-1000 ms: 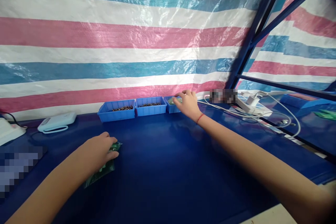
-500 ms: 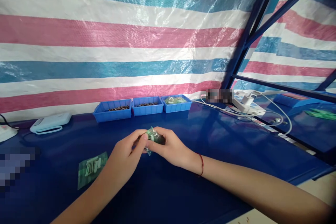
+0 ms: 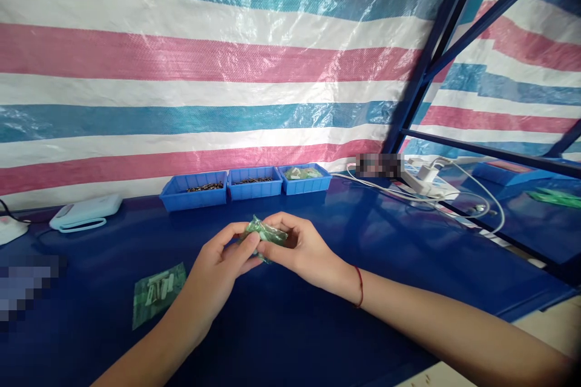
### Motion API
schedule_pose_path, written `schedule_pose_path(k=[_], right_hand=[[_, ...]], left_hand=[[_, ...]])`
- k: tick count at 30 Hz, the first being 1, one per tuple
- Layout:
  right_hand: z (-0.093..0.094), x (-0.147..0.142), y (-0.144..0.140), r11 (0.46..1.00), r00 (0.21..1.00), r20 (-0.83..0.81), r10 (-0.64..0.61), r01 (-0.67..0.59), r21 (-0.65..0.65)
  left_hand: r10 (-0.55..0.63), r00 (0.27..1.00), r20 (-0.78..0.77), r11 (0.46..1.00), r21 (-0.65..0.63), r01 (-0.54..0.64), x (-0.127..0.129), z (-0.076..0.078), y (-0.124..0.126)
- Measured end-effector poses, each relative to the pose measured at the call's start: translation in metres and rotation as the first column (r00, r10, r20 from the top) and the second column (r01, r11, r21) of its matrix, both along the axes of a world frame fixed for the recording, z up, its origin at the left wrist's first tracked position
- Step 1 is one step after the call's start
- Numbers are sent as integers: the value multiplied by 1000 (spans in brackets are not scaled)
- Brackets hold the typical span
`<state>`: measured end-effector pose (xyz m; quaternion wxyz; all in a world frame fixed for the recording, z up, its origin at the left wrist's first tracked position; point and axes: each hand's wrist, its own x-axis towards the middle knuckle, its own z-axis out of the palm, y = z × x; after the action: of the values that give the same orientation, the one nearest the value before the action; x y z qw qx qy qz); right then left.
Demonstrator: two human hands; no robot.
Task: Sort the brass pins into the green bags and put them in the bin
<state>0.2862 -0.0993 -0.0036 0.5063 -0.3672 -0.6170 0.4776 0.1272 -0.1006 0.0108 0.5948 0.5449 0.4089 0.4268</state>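
Note:
Both hands meet over the middle of the blue table [image 3: 318,314], pinching a small crumpled green plastic bag [image 3: 265,236] between them. My left hand [image 3: 224,266] grips its left end with thumb and fingers. My right hand [image 3: 299,248], a red string at the wrist, holds its right end. A flat green bag with pale parts inside [image 3: 157,293] lies on the table to the left of my left forearm, untouched.
Three blue bins [image 3: 254,184] stand in a row at the back against the striped tarp; two hold dark small parts, the right one green bags. A white device [image 3: 84,213] sits back left. White cables and a plug [image 3: 431,184] lie back right by a blue frame.
A second ago my right hand was at the right bin and my left pressed on the flat bag. Both hands then came together on the small green bag, which has since risen slightly.

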Motion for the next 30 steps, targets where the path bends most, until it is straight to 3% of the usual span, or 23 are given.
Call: schedule_pose_path(k=[3,6,9,12,14,15,18,21,23,25,27,30], right_hand=[[-1,1,0,987,985,115,-128,115,112],[-2,4,0,950,951,189,-244,194,246],[0,6,-1,867,924,226,-309,176,466],[3,7,-3,741,901,292,-321,48,669],[6,8,-5,708,884,331,-331,1,706],[7,8,-6,718,881,344,-325,-7,696],[11,8,-10,827,924,333,-188,-34,561],[12,7,-12,945,985,169,-42,-16,326],[12,6,-12,988,998,23,-50,46,150],[12,4,-10,998,998,-60,-34,31,-54],[11,3,-10,967,993,-101,58,-81,-241],[10,0,-11,911,974,-180,135,-193,-364]], left_hand=[[39,999,3,999,-31,-39,1,0,2],[99,995,-5,977,-188,-98,4,-1,5],[-8,1000,24,934,-356,16,4,-3,7],[-131,986,106,930,-333,159,2,-4,6],[-146,981,129,947,-268,176,0,-2,5],[-143,981,131,956,-239,171,-1,-2,5],[-125,986,114,975,-170,143,-4,0,7],[-80,996,49,991,-104,84,-8,-2,11],[-17,999,-40,1000,-17,16,-10,-5,13],[66,983,-169,990,136,-43,-13,-8,15],[156,939,-305,925,380,-31,-15,-12,16],[257,845,-469,702,692,170,-16,-16,16]])
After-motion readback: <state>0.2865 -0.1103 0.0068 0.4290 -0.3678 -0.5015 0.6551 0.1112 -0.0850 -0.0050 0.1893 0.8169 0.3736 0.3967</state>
